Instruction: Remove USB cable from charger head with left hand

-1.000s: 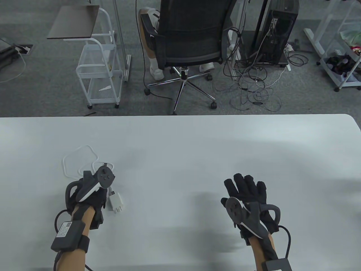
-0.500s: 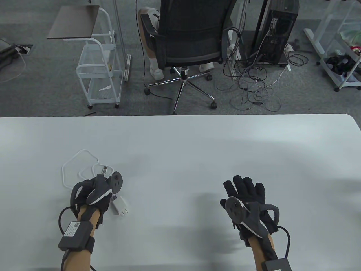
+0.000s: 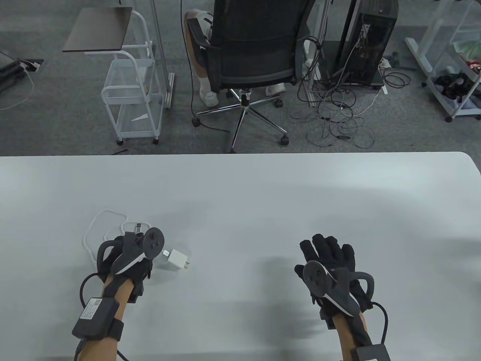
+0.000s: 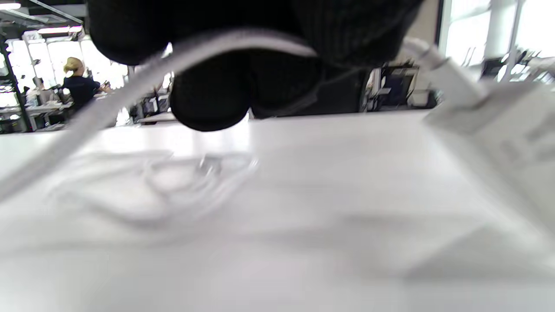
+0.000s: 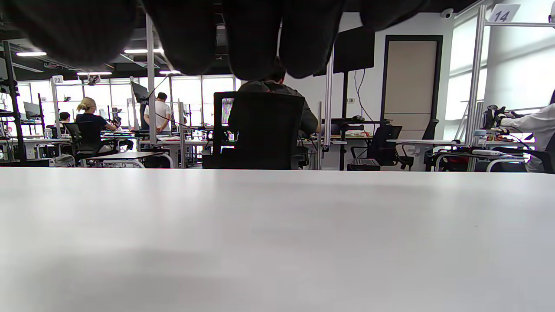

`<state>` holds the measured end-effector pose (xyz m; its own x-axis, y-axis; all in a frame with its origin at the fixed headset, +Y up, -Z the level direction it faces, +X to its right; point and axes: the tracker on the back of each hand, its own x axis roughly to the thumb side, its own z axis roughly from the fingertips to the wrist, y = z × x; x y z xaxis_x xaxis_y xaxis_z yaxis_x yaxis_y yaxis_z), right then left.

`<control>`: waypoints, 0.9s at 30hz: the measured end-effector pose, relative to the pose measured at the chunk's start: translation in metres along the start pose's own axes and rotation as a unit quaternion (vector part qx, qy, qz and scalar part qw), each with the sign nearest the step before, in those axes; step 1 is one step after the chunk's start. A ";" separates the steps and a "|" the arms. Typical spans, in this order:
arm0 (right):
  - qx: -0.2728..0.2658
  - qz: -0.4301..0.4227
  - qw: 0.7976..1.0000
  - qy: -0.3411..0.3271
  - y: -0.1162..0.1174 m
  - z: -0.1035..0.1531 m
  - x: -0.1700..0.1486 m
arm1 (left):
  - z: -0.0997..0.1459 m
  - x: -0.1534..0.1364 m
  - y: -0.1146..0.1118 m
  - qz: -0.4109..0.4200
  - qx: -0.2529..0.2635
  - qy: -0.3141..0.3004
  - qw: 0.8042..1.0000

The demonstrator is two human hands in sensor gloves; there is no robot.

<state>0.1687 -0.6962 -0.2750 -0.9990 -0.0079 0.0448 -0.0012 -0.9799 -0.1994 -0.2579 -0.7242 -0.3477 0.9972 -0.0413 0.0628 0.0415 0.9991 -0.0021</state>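
Left grip (image 3: pixel 127 259) near the tabletop's (image 3: pixel 248 188) front-left held the white USB cable (image 4: pixel 130 91) in curled fingers, charger head (image 3: pixel 177 259) just beside it; right grip (image 3: pixel 330 259) rested flat, fingers spread, holding nothing. Cable loops lay farther back.

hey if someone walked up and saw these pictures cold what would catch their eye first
Probably the two black-gloved hands low on the white table, each with a tracker strapped on its back. The left hand is on a white cable that loops behind it, with a small white charger lying just to its right. The right hand lies spread flat, holding nothing, and a black office chair stands beyond the far edge.
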 end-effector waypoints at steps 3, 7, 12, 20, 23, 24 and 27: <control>0.001 -0.004 1.000 -0.001 0.000 0.000 0.000 | 0.010 0.013 0.025 0.019 0.043 -0.023 0.999; 0.003 -0.004 1.000 -0.004 0.001 0.000 0.000 | 0.027 0.040 0.055 0.036 0.088 -0.057 0.994; 0.007 -0.007 1.000 -0.008 0.002 0.000 0.001 | 0.049 0.082 0.082 0.072 0.123 -0.101 0.985; 0.002 -0.026 0.999 -0.030 0.000 0.003 0.009 | 0.069 0.133 0.074 0.109 0.132 -0.139 0.975; 0.000 -0.045 0.998 -0.051 -0.002 0.006 0.019 | 0.071 0.147 0.062 0.108 0.120 -0.154 0.975; 0.003 -0.054 0.997 -0.061 -0.002 0.007 0.024 | 0.071 0.151 0.059 0.108 0.121 -0.159 0.974; 0.022 -0.087 0.992 -0.092 0.000 0.011 0.042 | 0.070 0.158 0.055 0.115 0.111 -0.168 0.973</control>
<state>0.1273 -0.6991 -0.2628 -0.9586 0.1291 0.2538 -0.1663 -0.9773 -0.1309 -0.1023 -0.6757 -0.2677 0.9002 0.1498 0.4090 -0.2316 0.9599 0.1582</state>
